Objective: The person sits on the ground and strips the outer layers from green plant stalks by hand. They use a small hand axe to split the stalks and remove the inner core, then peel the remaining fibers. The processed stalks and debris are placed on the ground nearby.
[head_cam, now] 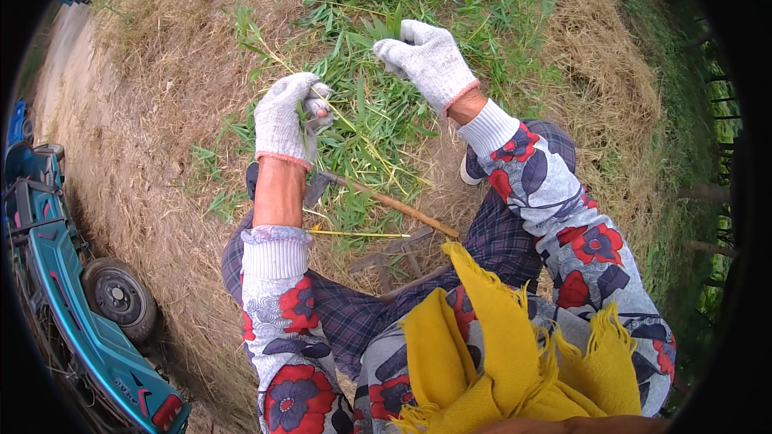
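Note:
My left hand (288, 116), in a white knitted glove with a bare fingertip showing, is closed around a thin yellow-green plant stem (368, 142). The stem slants from leaves at its upper left end down to the lower right. Up and to the right, my right hand (429, 61), gloved alike, pinches a few long green leaves (386, 29) between thumb and fingers. Cut leafy stalks (356, 105) lie in a loose heap under both hands. Below my left wrist rests a tool with a wooden handle (405, 207) and a flat metal head (315, 189), partly covered by leaves.
A worn wooden frame (395, 253) lies between my knees, beside a loose yellow stalk (362, 233). Dry straw (175, 108) covers the ground around. A teal three-wheeled cart (78, 289) stands at the left, near a dirt track (63, 54). Greenery and trunks line the right.

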The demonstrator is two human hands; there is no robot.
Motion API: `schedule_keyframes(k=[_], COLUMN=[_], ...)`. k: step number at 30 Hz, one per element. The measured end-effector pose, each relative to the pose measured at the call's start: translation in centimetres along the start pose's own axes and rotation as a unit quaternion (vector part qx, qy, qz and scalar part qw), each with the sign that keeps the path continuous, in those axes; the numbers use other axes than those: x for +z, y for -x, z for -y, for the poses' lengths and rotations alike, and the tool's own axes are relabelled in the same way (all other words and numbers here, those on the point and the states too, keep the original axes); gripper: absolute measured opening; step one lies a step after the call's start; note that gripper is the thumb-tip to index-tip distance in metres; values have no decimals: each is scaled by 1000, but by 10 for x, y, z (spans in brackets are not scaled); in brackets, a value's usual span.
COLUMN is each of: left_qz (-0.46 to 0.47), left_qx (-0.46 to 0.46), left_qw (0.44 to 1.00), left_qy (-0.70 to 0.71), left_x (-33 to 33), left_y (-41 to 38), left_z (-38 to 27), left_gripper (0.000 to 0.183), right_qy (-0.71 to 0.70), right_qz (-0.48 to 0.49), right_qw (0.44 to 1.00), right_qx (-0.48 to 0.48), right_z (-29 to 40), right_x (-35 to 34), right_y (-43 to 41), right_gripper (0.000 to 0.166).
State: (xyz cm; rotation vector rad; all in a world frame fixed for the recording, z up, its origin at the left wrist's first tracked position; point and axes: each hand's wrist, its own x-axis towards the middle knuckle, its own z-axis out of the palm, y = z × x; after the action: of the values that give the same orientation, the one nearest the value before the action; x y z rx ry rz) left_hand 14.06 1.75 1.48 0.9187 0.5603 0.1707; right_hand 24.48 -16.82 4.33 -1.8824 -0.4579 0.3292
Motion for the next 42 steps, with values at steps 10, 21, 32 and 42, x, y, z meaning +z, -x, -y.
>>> schedule_keyframes(k=[10,21,32,42], left_qz=[-36,-97,-82,74], left_qx=[37,52,67,127], left_qw=[998,993,993,984], left_qy=[42,45,59,96], left_x=[-6,-12,-4,-1], left_y=[-2,-6,-4,5], left_z=[-11,-14,-10,-12], left_gripper=[8,7,14,15], right_qy=[207,-38,106,46], right_qz=[6,227,83,61], right_qw=[968,970,983,997], right_qx=[-142,-77,-125,1], right_z=[-18,6,-4,-23], right_x=[7,10,24,26], right_y=[0,12,21,7], right_gripper=[26,28,20,32])
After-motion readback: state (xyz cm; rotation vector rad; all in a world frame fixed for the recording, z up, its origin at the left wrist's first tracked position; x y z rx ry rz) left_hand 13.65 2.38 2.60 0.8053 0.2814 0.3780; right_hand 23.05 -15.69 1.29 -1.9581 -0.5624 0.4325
